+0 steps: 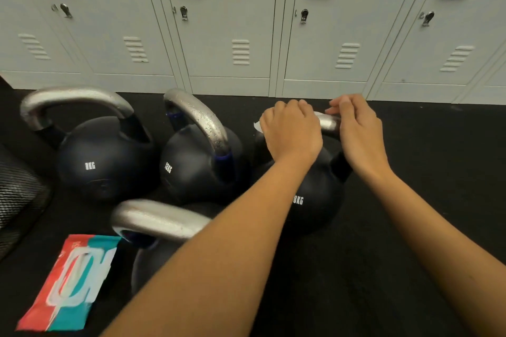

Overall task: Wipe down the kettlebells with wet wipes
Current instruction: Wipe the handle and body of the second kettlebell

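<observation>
1. Red-and-teal wet wipe pack lies at lower left on the black floor.
2. Three kettlebells sit left of centre; the middle handle looks beaded with wet.
3. Right of centre, the left hand curls over a white wipe on the right kettlebell's handle.
4. The right hand seems to pinch the wipe's far end; best to wrap it snugly and rub full length.

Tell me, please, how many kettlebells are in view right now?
4: one far left, one beside it at centre, one nearest, partly behind the left forearm, and one on the right under both hands.
</observation>
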Available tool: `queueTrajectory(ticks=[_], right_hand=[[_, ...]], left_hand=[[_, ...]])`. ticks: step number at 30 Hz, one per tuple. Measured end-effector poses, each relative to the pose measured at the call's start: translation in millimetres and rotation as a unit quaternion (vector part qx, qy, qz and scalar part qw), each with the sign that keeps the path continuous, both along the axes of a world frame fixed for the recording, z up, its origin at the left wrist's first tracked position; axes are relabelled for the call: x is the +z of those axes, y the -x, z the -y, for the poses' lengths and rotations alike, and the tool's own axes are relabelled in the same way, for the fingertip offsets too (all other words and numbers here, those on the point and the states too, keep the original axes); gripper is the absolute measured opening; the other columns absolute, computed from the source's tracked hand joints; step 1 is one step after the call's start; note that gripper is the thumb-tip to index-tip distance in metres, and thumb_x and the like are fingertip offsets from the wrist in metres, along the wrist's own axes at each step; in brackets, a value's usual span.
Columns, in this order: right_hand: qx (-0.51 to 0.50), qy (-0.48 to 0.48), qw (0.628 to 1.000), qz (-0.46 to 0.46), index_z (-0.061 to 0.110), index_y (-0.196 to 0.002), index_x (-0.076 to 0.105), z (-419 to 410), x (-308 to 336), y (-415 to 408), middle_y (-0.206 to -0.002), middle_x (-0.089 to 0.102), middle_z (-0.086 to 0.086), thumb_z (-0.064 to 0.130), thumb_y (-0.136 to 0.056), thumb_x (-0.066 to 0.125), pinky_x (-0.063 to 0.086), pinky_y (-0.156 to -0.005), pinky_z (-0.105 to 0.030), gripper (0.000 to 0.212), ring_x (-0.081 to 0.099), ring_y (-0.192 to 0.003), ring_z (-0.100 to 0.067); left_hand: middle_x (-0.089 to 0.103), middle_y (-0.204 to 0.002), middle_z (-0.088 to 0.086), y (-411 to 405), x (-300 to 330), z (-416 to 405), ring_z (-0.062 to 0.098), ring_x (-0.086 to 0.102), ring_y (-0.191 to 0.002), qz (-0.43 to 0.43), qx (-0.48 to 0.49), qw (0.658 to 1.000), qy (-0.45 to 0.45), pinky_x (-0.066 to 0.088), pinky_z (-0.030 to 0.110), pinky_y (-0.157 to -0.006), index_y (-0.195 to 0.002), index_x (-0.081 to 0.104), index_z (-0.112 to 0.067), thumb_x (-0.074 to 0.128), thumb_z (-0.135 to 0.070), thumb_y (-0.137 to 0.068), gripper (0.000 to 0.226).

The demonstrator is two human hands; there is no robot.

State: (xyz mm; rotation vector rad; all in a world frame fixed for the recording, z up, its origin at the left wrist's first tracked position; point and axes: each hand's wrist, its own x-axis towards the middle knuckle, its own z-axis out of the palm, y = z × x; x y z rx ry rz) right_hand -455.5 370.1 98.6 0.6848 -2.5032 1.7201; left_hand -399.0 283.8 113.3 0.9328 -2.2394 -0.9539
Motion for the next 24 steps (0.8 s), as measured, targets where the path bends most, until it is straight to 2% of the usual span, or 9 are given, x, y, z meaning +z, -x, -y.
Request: queueTrajectory(ticks=[3,7,9,11,15,18,21,23,24], right_hand=[[0.017,-0.036,0.999,0.003,0.021,-0.098,0.067,-1,2,1,-0.092,0.066,0.004,0.036,-0.106,0.034,0.042,-0.075,-0.025,0.037,0.058,-0.084,-0.008],[0.034,-0.083,0.996,-0.009,0.02,-0.092,0.069,-3,1,1,-0.084,0.064,0.0,0.04,-0.106,0.031,0.042,-0.073,-0.032,0.045,0.056,-0.079,-0.015],[0.036,-0.092,0.995,-0.017,0.018,-0.091,0.067,-3,0,1,-0.076,0.06,0.002,0.041,-0.106,0.031,0.038,-0.068,-0.032,0.045,0.053,-0.071,-0.013],[0.035,-0.097,0.994,-0.02,0.016,-0.091,0.066,-4,0,0,-0.074,0.058,0.002,0.042,-0.105,0.032,0.038,-0.066,-0.031,0.045,0.05,-0.068,-0.01],[0.035,-0.098,0.994,-0.021,0.015,-0.092,0.066,-4,-2,0,-0.074,0.057,0.005,0.04,-0.105,0.033,0.04,-0.068,-0.03,0.044,0.05,-0.069,-0.008],[0.03,-0.091,0.995,-0.022,0.018,-0.089,0.066,-4,-4,1,-0.068,0.054,0.008,0.042,-0.105,0.033,0.038,-0.065,-0.029,0.043,0.049,-0.065,-0.006],[0.03,-0.092,0.995,-0.026,0.017,-0.086,0.065,-4,-7,3,-0.067,0.053,0.007,0.041,-0.105,0.034,0.035,-0.059,-0.024,0.044,0.046,-0.06,-0.004],[0.03,-0.088,0.995,-0.028,0.013,-0.086,0.065,-5,-8,4,-0.066,0.052,0.006,0.041,-0.105,0.035,0.033,-0.056,-0.018,0.045,0.045,-0.058,-0.002],[0.032,-0.083,0.996,-0.029,0.01,-0.086,0.065,-5,-8,4,-0.065,0.051,0.006,0.04,-0.105,0.036,0.031,-0.054,-0.017,0.046,0.044,-0.058,-0.002]], left_hand=[[0.058,-0.117,0.004,3,-7,-12,0.018,0.037,-0.122,-0.11,0.077,0.987,-0.091,0.017,0.038,-0.113,-0.107,0.066,-0.01,0.034,-0.021,-0.101,0.034],[0.059,-0.11,0.0,5,-23,-18,0.015,0.04,-0.119,-0.201,0.105,0.972,-0.069,0.012,0.036,-0.117,-0.101,0.066,-0.013,0.042,-0.019,-0.099,0.025],[0.059,-0.108,-0.001,5,-29,-17,0.015,0.042,-0.116,-0.225,0.1,0.968,-0.054,0.019,0.039,-0.115,-0.099,0.065,-0.013,0.042,-0.02,-0.099,0.024],[0.06,-0.11,-0.001,4,-38,-12,0.017,0.044,-0.114,-0.252,0.102,0.961,-0.05,0.027,0.036,-0.109,-0.102,0.065,-0.013,0.041,-0.022,-0.099,0.026],[0.053,-0.109,-0.006,1,-49,-2,0.014,0.043,-0.107,-0.288,0.157,0.926,-0.188,0.034,0.033,-0.1,-0.114,0.062,-0.019,0.034,-0.027,-0.103,0.031],[0.051,-0.109,-0.005,0,-51,-2,0.013,0.043,-0.105,-0.297,0.182,0.903,-0.253,0.032,0.026,-0.09,-0.119,0.059,-0.019,0.028,-0.03,-0.104,0.036],[0.056,-0.124,0.003,0,-58,2,0.015,0.047,-0.114,-0.295,0.211,0.872,-0.328,0.032,0.026,-0.096,-0.129,0.055,-0.016,0.027,-0.035,-0.103,0.042],[0.059,-0.122,0.004,-1,-56,7,0.016,0.05,-0.114,-0.277,0.241,0.844,-0.391,0.035,0.03,-0.098,-0.123,0.059,-0.016,0.028,-0.035,-0.102,0.042],[0.062,-0.111,0.003,0,-51,11,0.018,0.054,-0.109,-0.275,0.243,0.831,-0.418,0.04,0.032,-0.094,-0.107,0.063,-0.019,0.029,-0.033,-0.101,0.037]])
